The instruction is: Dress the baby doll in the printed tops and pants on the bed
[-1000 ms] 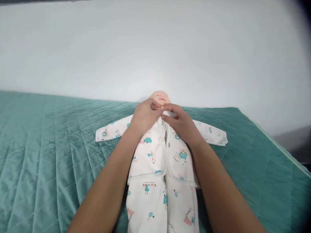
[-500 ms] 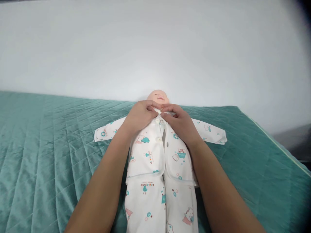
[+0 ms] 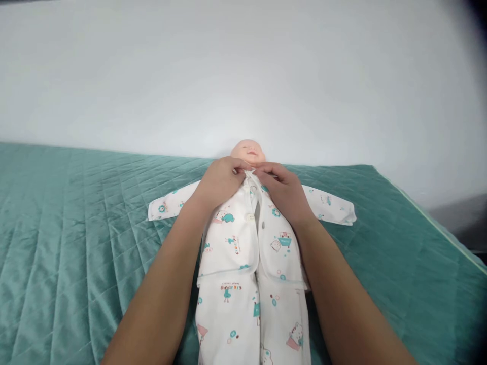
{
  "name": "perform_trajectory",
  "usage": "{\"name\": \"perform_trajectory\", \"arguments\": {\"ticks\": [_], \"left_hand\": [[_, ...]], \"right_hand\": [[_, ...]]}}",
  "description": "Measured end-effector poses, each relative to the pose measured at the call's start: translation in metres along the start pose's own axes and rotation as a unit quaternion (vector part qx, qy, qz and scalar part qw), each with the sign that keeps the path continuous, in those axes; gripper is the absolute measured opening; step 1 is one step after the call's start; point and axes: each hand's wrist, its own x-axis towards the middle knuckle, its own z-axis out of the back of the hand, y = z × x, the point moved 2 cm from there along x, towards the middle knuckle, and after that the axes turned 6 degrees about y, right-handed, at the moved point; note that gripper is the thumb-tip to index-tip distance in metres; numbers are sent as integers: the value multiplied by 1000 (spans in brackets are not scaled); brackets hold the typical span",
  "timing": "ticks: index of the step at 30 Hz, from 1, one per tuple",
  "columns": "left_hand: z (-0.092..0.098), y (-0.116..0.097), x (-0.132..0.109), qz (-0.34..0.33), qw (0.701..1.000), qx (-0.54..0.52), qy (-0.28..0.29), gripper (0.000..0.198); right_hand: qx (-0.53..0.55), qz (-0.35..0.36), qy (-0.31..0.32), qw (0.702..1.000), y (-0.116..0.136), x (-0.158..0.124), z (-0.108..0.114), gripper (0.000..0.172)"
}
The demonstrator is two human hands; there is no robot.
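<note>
A baby doll [image 3: 248,151] lies on its back on a teal quilted bed cover [image 3: 76,223], dressed in a white printed jacket [image 3: 236,238] and matching trousers [image 3: 243,324]. Both sleeves are spread out sideways. My left hand [image 3: 220,181] pinches the left edge of the jacket's neckline just under the doll's chin. My right hand [image 3: 283,190] pinches the right edge of the neckline, fingertips meeting the left hand's. Below them the jacket front hangs slightly apart, with white buttons showing down the placket.
A plain white wall [image 3: 243,76] stands behind the bed. The bed's right edge [image 3: 429,223] runs diagonally toward the lower right, with dark floor beyond it.
Both hands have shifted slightly up toward the doll's chin and drawn the neckline edges closer together. The doll has not moved.
</note>
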Motion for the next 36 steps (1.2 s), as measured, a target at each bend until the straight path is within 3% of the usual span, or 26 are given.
{"name": "perform_trajectory", "arguments": {"ticks": [9,21,36], "left_hand": [[2,7,0,-51,998,22,8,26],[-5,11,4,-57,997,25,-43,9],[-6,8,5,-70,992,100,-43,28]], "right_hand": [[2,-22,2,1000,2,-1,0,15],[13,-8,0,1000,-2,1,0,13],[9,20,-4,1000,0,0,0,15]]}}
